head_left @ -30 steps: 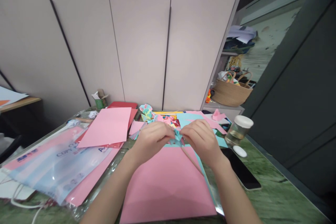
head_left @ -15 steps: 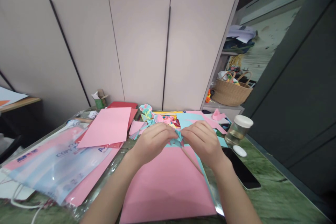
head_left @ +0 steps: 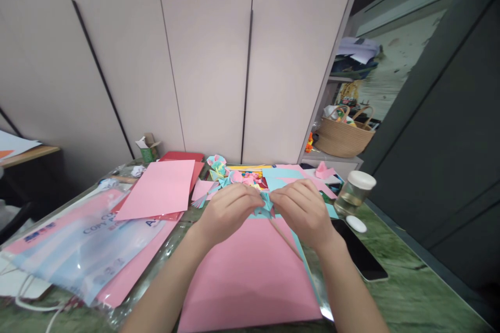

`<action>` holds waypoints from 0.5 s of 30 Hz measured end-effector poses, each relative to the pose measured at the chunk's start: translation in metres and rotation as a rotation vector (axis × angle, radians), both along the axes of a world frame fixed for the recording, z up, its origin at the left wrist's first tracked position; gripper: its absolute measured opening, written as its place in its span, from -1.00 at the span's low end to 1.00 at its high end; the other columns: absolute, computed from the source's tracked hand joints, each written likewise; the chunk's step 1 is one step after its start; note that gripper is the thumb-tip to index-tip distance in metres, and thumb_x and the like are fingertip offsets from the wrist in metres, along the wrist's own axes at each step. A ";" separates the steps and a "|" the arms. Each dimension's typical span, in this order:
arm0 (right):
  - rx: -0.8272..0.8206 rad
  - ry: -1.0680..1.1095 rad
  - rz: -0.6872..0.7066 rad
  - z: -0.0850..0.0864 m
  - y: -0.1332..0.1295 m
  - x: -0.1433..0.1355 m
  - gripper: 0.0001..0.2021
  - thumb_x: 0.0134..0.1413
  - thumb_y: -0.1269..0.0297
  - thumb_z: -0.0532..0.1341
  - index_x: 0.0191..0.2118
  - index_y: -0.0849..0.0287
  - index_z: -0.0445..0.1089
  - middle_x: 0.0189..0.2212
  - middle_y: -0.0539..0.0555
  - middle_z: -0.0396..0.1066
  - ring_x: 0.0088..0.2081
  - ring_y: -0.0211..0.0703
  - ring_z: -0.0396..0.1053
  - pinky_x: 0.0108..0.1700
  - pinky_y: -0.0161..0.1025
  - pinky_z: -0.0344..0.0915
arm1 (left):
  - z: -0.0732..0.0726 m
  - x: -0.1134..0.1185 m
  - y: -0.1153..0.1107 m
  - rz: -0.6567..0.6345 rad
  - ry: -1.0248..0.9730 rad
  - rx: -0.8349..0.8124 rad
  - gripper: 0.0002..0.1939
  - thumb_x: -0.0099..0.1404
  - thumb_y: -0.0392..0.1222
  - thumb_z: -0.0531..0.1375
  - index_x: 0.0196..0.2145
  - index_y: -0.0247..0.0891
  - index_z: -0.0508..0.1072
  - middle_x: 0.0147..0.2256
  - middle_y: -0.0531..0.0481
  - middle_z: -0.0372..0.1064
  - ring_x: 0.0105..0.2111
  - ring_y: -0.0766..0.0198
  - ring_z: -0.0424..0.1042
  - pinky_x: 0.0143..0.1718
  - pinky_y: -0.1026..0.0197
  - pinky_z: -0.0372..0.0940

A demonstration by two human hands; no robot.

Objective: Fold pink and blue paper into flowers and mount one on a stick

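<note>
Between my two hands is a small folded blue and pink paper piece (head_left: 265, 207), with pleat-like creases. My left hand (head_left: 231, 212) pinches its left side, fingers closed. On the other side, the fingers of my right hand (head_left: 302, 212) grip it too. My fingers partly hide its shape. Below them lies a large pink paper sheet (head_left: 250, 276) with a blue sheet's edge showing beneath. A thin stick (head_left: 287, 240) slants across its upper right, its top end close under the folded paper.
Pink sheets (head_left: 162, 187) and a plastic paper bag (head_left: 86, 239) lie left. Folded paper flowers (head_left: 217, 167) and blue paper (head_left: 279, 177) sit behind my hands. To the right are a lidded jar (head_left: 354, 195), a white lid (head_left: 356, 224) and a phone (head_left: 359, 251).
Both hands stay in nearly the same place. The folded paper between my fingers has turned or shifted very slightly.
</note>
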State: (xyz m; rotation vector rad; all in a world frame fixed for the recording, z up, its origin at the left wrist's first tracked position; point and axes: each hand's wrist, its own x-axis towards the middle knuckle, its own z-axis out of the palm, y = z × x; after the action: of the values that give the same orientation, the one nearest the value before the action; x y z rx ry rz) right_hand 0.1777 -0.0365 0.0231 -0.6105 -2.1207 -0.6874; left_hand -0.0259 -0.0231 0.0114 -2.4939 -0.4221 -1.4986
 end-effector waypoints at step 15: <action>-0.447 -0.004 -0.044 -0.007 0.016 -0.006 -0.92 0.16 0.41 0.10 -0.34 0.15 0.30 -0.43 0.00 0.38 -0.34 -0.21 0.25 -0.25 -0.24 0.08 | 0.009 0.006 0.001 0.071 -0.013 -0.782 -0.79 0.09 -0.46 0.08 -0.35 -0.21 0.36 -0.34 0.06 0.38 -0.32 0.33 0.40 -0.40 0.35 0.29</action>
State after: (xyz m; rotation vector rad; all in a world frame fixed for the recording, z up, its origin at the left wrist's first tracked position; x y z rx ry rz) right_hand 0.1720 -0.0200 0.0160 -0.8952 -2.2853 -0.2307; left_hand -0.0198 -0.0221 0.0200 -2.9574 -1.2960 -1.5201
